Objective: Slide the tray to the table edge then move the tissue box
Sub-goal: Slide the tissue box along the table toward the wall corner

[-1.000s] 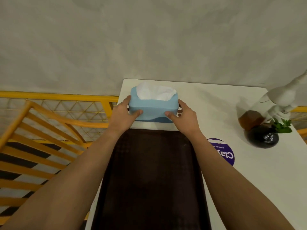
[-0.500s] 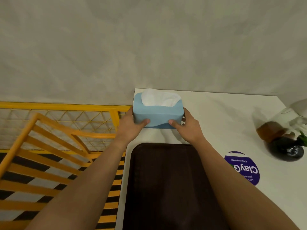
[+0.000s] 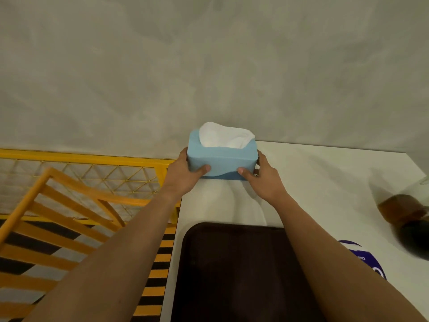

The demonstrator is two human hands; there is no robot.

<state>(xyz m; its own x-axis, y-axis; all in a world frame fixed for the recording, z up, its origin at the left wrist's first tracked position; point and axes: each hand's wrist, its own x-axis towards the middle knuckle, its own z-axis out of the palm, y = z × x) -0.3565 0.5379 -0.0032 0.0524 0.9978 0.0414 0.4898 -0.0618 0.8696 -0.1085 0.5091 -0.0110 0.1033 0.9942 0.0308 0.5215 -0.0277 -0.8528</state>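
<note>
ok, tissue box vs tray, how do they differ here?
The tissue box is light blue; the tray is dark brown. The box is tall and small, the tray flat and much wider. The left hand and right hand grip the box; the tray lies unheld. Both are on the white table.

Both hands, left grip (image 3: 183, 175) & right grip (image 3: 262, 180), clamp tissue box (image 3: 220, 162) ends; dark tray (image 3: 236, 270) nearer than grips on white surface (image 3: 325, 182).

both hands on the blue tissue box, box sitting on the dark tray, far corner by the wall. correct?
Not quite. In the head view both hands, left and right, grip the blue tissue box, but it is on the white table beyond the dark tray, not on it.
</note>
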